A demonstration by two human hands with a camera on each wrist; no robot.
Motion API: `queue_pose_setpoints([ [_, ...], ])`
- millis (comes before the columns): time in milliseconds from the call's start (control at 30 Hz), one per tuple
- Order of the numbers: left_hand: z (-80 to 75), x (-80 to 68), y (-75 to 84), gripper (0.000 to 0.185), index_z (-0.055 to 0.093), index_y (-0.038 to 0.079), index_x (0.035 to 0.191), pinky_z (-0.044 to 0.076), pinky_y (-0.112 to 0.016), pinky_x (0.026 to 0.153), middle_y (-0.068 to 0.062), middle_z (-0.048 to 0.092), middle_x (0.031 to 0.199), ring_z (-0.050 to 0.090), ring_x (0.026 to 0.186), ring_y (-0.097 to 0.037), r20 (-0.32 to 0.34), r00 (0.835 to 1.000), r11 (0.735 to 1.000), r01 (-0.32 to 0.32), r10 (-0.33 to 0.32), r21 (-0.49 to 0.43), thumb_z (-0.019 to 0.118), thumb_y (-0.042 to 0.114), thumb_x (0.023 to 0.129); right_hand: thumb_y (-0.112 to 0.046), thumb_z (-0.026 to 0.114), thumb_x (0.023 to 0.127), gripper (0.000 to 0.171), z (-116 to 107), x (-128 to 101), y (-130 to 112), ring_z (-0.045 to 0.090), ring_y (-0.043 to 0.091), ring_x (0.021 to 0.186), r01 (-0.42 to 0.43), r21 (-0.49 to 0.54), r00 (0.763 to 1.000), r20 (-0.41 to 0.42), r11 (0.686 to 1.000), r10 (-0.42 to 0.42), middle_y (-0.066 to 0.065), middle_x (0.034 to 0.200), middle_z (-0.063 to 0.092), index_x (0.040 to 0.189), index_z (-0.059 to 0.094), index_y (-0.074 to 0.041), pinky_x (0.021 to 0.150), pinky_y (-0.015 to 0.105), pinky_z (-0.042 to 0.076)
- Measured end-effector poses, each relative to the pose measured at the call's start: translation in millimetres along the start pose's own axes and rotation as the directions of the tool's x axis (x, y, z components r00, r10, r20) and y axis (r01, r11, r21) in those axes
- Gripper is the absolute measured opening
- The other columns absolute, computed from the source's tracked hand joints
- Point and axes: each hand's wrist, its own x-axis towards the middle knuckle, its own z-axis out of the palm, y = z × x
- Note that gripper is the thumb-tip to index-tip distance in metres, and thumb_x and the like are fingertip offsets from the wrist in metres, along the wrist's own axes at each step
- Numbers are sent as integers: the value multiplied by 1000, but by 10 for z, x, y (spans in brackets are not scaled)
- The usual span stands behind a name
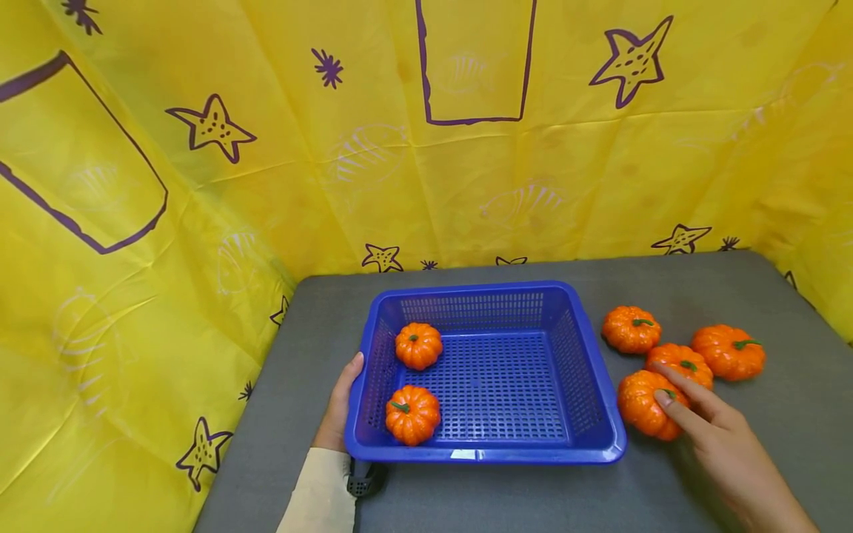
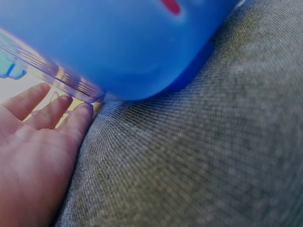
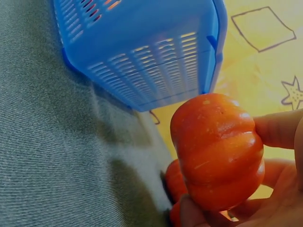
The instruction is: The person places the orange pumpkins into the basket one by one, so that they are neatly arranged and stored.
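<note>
My right hand (image 1: 733,448) holds a small orange pumpkin (image 1: 645,406) between thumb and fingers, just off the basket's right side. In the right wrist view the held pumpkin (image 3: 215,153) appears raised over the table, its ribbed side towards the camera. A blue plastic basket (image 1: 480,454) with slotted walls stands in the middle. Inside, along its left part, lie two pumpkins, one farther back (image 1: 418,346) and one nearer (image 1: 412,418). My left hand (image 1: 337,407) rests against the basket's left side; in the left wrist view its fingers (image 2: 75,120) reach out to the wall, extended.
Three more pumpkins lie right of the basket: one at the back (image 1: 629,331), one at far right (image 1: 726,353), one partly hidden behind the held pumpkin (image 1: 676,360). The grey table (image 1: 466,500) is bounded by a yellow patterned cloth (image 1: 373,200) behind and at both sides.
</note>
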Motion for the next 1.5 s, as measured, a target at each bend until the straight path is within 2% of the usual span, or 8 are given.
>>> queue_pose_setpoints([
  [267, -7, 4, 0, 76, 35, 16, 170, 50, -51, 110, -20, 48, 163, 58, 136, -33, 23, 1000, 1000, -11, 11, 14, 43, 62, 110, -23, 60, 115, 55, -34, 50, -60, 39, -8, 135, 0, -29, 1000, -15, 1000, 0, -19, 155, 47, 168, 46, -22, 96, 8, 36],
  [467, -1, 9, 1, 76, 35, 16, 170, 49, -51, 110, -20, 47, 163, 56, 137, -33, 20, 1000, 1000, -18, 18, 17, 43, 61, 109, -18, 63, 113, 54, -63, 92, -128, 48, -7, 124, 29, -24, 998, -53, 999, -31, -18, 151, 50, 165, 50, -21, 91, 9, 39],
  [667, 5, 13, 0, 76, 36, 16, 169, 49, -51, 110, -19, 47, 163, 55, 138, -34, 9, 1000, 1000, -20, 20, 17, 44, 61, 109, -15, 63, 112, 54, -77, 119, -229, 50, -3, 124, 53, -14, 997, -55, 999, -53, -14, 148, 52, 164, 51, -22, 91, 10, 39],
  [900, 9, 9, 2, 74, 37, 18, 169, 48, -51, 111, -19, 47, 164, 54, 140, -35, 18, 1000, 1000, -25, 25, 12, 44, 61, 109, -19, 64, 113, 53, -71, 127, -346, 53, -3, 121, 49, -58, 998, -33, 997, -51, -15, 141, 56, 164, 51, -22, 90, 10, 42],
  [1100, 11, 9, 4, 75, 36, 18, 170, 48, -51, 112, -19, 46, 165, 54, 140, -35, 31, 999, 1000, -19, 19, 3, 44, 61, 109, -16, 64, 112, 54, -55, 141, -421, 55, -4, 122, 84, -56, 996, -25, 995, -85, -17, 140, 59, 164, 51, -20, 91, 10, 43],
  [1400, 27, 13, 10, 75, 37, 17, 169, 48, -49, 111, -19, 48, 162, 56, 138, -34, 14, 1000, 1000, -7, 7, -7, 44, 62, 109, -8, 63, 111, 53, -28, 153, -520, 55, 1, 127, 118, 86, 993, -8, 989, -118, -10, 146, 59, 162, 53, -15, 94, 10, 43],
  [1500, 30, 13, 8, 75, 38, 17, 168, 49, -49, 111, -19, 49, 161, 56, 137, -33, 5, 1000, 1000, -3, 3, -13, 44, 62, 109, -13, 64, 112, 53, -3, 170, -585, 53, 2, 130, 115, 24, 993, -3, 993, -115, -7, 150, 57, 163, 52, -19, 95, 11, 42],
])
